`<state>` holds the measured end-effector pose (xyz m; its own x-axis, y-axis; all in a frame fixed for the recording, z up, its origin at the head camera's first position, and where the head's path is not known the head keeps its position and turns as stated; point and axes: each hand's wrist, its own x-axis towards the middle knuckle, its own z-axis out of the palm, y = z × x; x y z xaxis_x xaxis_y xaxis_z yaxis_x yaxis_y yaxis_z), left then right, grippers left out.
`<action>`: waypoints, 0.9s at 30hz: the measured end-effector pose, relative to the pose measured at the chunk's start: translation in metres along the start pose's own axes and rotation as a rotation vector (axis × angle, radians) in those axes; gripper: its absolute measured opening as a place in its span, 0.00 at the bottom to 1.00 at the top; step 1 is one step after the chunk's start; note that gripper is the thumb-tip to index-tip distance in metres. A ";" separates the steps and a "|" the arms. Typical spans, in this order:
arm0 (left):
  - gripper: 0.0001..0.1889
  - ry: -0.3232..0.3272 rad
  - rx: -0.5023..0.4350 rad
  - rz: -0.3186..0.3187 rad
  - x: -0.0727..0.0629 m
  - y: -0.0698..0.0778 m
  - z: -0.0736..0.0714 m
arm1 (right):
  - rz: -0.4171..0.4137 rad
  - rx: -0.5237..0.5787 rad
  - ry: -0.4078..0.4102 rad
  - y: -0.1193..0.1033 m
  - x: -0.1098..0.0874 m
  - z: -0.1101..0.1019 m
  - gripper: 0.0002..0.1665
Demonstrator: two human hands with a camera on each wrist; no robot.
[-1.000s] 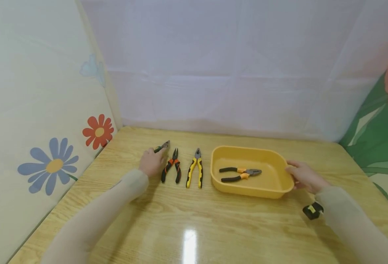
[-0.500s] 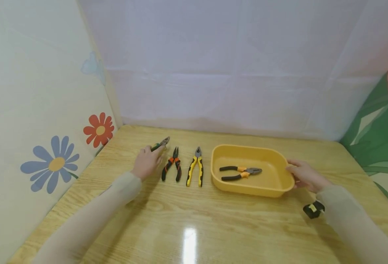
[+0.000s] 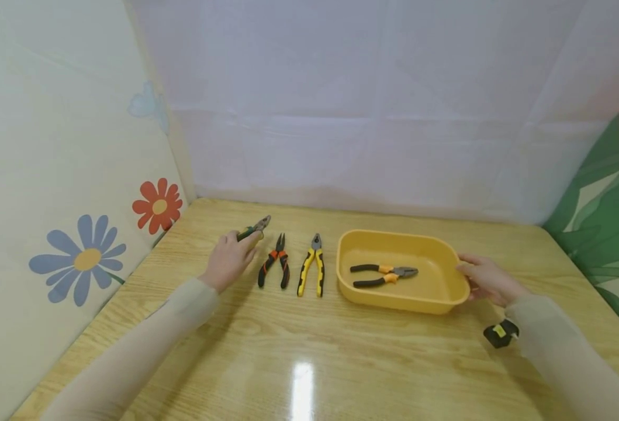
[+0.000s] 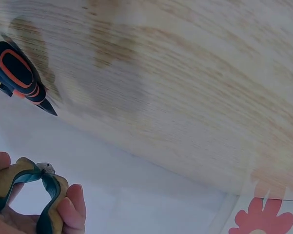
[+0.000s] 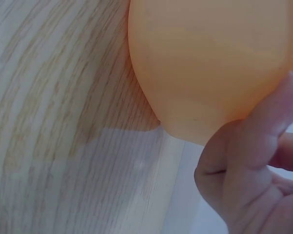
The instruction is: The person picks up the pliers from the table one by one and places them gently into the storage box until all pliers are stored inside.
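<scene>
In the head view my left hand (image 3: pixel 228 260) is at the table's left, around the handles of green-handled pliers (image 3: pixel 260 225) whose jaws point away to the right. The left wrist view shows my thumb and fingers on both sides of the green and tan handles (image 4: pixel 51 195). Just right of that hand lie orange-and-black needle-nose pliers (image 3: pixel 280 257), then yellow-and-black pliers (image 3: pixel 317 257). My right hand (image 3: pixel 490 279) pinches the right end of a yellow plastic bin (image 3: pixel 393 303), thumb on its rim. Inside the bin lie black-and-orange pliers (image 3: pixel 393 275).
The wood-grain table (image 3: pixel 267 345) spreads out in front. A white cloth (image 3: pixel 309 146) hangs behind it, and a flower-printed panel (image 3: pixel 78 146) borders the left side. A small black device (image 3: pixel 501 334) sits at the right wrist.
My left hand has shifted left and slightly back, and more of the green handle shows. The green-handled pliers' tip has barely moved. The right hand and bin stay in place.
</scene>
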<state>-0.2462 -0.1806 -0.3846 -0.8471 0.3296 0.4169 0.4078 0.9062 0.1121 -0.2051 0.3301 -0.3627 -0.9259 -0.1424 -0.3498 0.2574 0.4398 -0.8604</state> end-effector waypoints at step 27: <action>0.20 -0.033 -0.004 0.027 -0.011 0.010 -0.029 | 0.032 0.010 -0.008 -0.001 0.001 -0.002 0.37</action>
<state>-0.2231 -0.1827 -0.3616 -0.8463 0.3626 0.3903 0.4322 0.8957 0.1050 -0.2067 0.3310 -0.3616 -0.9151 -0.1353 -0.3798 0.2894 0.4353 -0.8525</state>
